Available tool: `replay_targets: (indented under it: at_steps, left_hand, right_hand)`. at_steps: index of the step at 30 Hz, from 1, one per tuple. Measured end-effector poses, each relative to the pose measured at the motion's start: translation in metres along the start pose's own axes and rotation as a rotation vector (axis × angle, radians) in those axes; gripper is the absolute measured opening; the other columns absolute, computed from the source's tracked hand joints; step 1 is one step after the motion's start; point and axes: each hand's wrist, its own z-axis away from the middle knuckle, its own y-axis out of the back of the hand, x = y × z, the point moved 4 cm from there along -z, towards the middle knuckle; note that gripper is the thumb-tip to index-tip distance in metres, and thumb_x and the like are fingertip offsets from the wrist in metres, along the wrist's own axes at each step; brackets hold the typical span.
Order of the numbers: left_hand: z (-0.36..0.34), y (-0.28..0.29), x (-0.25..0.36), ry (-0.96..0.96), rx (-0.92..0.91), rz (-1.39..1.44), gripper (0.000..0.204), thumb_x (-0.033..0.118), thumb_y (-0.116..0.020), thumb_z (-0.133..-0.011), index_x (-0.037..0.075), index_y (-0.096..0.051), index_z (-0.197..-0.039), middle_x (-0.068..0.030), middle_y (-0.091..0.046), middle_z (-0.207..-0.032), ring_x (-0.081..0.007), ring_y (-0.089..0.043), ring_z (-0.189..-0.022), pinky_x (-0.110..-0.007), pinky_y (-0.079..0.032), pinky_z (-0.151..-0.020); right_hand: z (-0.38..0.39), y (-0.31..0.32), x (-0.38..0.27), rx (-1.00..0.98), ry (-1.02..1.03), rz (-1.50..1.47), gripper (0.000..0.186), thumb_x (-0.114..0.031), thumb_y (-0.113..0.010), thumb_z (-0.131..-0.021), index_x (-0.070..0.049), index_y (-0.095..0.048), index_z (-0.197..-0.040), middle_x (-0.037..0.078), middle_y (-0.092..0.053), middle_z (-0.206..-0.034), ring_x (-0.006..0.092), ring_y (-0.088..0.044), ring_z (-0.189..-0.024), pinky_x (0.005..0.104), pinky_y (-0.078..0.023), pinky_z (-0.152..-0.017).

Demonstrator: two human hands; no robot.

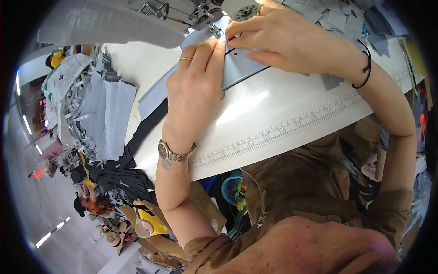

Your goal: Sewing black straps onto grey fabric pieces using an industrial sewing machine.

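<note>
At the sewing machine's presser foot [215, 31], my left hand [195, 86] presses down with bent fingers held close together. Its fingertips hide what lies under them. A black fabric band [148, 128] and a grey fabric strip [154, 97] run in under this hand from the left. Just right of the foot, my right hand [292, 41] has its fingers bent to the metal machine plate [244, 68], the thumb a little apart. A small dark piece shows at its fingertips, too hidden to name.
The white table [255, 109] has a printed ruler along its near edge. Stacked grey fabric pieces [114, 118] and a black cloth heap [121, 178] lie left. Grey cut pieces [335, 18] lie far right, beyond the handwheel [242, 10]. Another person [89, 203] is in the left background.
</note>
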Motion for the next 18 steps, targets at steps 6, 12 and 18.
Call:
replay_targets:
  at_steps: [6,12,18]
  left_hand:
    - [0.005,0.003,-0.016,0.065,0.028,0.256,0.028,-0.002,-0.071,-0.082,0.005,-0.075,-0.108,-0.0087,-0.073,-0.114,-0.0273,-0.07,-0.097,-0.037,-0.06,-0.083]
    - [0.008,0.001,-0.017,0.017,0.021,0.182,0.03,-0.003,-0.07,-0.081,0.005,-0.075,-0.11,-0.01,-0.073,-0.117,-0.0286,-0.071,-0.106,-0.039,-0.059,-0.087]
    - [0.006,-0.002,-0.017,-0.023,0.042,0.16,0.029,-0.003,-0.069,-0.082,0.003,-0.073,-0.11,-0.0112,-0.073,-0.117,-0.0288,-0.07,-0.107,-0.039,-0.059,-0.087]
  right_hand:
    - [-0.001,-0.003,0.002,0.038,0.081,0.05,0.026,-0.01,-0.069,-0.09,-0.004,-0.072,-0.115,0.002,-0.067,-0.123,0.0227,-0.066,-0.093,0.0447,-0.04,-0.11]
    - [0.003,-0.007,-0.005,0.106,0.108,0.223,0.024,-0.01,-0.069,-0.091,-0.004,-0.071,-0.114,0.002,-0.067,-0.12,0.02,-0.067,-0.091,0.0483,-0.035,-0.118]
    - [0.003,-0.007,-0.003,0.093,0.097,0.197,0.027,-0.012,-0.069,-0.091,-0.003,-0.071,-0.117,0.003,-0.068,-0.125,0.0202,-0.067,-0.092,0.0499,-0.035,-0.118]
